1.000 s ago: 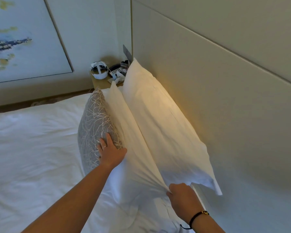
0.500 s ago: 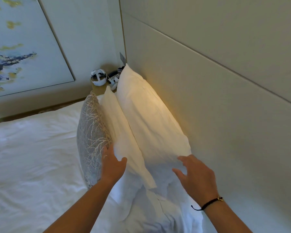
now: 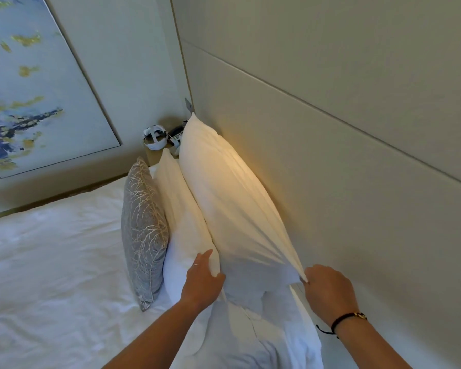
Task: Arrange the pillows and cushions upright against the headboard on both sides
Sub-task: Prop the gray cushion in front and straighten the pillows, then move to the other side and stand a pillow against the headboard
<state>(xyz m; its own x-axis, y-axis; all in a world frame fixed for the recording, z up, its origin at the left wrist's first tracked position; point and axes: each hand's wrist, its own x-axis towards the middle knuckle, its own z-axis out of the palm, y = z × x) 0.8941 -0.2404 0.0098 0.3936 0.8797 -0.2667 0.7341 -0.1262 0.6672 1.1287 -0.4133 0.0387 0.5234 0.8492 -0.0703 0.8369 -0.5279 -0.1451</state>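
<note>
Here, two pillows stand against the headboard.
Right hand pinches the back pillow's corner; left hand grips the front pillow.

Single head view: looks forward and down along the headboard, close over bed and pillows.

we see a tall beige padded wall panel crossed by thin seams, warm yellow light glowing along its foot. on the pale side wall hangs a large framed abstract painting in blue and gold. a small wooden bedside table stands in the corner, beside the bed's wrinkled white sheet.
</note>
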